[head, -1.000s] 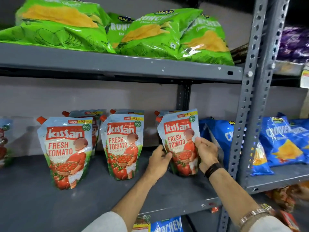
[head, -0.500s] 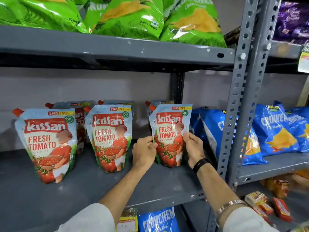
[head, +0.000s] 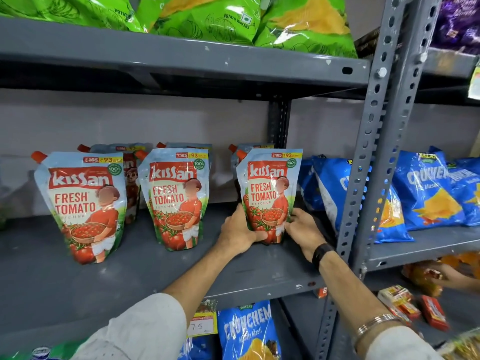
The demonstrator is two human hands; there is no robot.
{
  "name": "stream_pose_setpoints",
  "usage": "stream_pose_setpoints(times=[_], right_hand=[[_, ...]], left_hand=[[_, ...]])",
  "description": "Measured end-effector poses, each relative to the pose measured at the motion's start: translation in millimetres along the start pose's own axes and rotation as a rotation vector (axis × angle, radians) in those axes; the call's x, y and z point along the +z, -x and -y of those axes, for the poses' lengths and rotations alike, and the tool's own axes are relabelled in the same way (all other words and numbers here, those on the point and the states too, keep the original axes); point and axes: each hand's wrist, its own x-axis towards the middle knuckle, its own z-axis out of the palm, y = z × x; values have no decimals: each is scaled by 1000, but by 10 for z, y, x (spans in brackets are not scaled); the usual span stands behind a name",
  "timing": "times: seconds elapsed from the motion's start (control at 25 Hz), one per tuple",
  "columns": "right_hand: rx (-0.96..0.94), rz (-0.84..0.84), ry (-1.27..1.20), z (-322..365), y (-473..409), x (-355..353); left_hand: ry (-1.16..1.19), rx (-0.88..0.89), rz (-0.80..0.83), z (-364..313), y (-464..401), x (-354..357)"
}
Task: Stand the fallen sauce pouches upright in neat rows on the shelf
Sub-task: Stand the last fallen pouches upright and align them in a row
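Three Kissan tomato ketchup pouches stand upright in a front row on the grey shelf (head: pixel 135 279): a left pouch (head: pixel 83 206), a middle pouch (head: pixel 176 198) and a right pouch (head: pixel 270 193). Behind each one stands another pouch (head: pixel 130 178), partly hidden. My left hand (head: pixel 239 229) grips the right pouch's lower left side. My right hand (head: pixel 301 229) presses against its lower right corner. The pouch's base rests on the shelf between both hands.
Blue chip bags (head: pixel 335 188) lean just right of the held pouch, against the slotted upright post (head: pixel 363 165). Green chip bags (head: pixel 207 19) fill the shelf above. More blue bags (head: pixel 246 331) and small red packs (head: pixel 415 307) sit below. Another person's hand (head: pixel 452 279) shows at lower right.
Both hands slid down from the pouch's middle to its base, and the pouch now stands straighter on the shelf. The camera view has tilted lower.
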Motion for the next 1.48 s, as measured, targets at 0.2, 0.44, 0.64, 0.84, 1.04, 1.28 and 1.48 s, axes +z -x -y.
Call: stream_pose_setpoints(times=[0.2,0.44,0.64,0.84,1.04,1.28,1.48], right_hand=[[11,-26,-2,1,-42,84],[1,-2,32,0,-24,46],[53,-3,-12,60,148,22],[-340,-288,121,95,651,261],[-278,237,226,343,667,956],[-120,351,146,391,482,1602],[-61,430,25,394,453,1668]], left_hand=[[-27,4,-36,39,-43,13],[-49,27,-7,64,-12,-6],[-45,2,78,-22,134,-102],[-121,94,-131,215,651,-674],[-154,-12,-479,473,906,-1265],[-61,-229,-318,740,759,-1478],[81,-242,-136,844,602,-1546]])
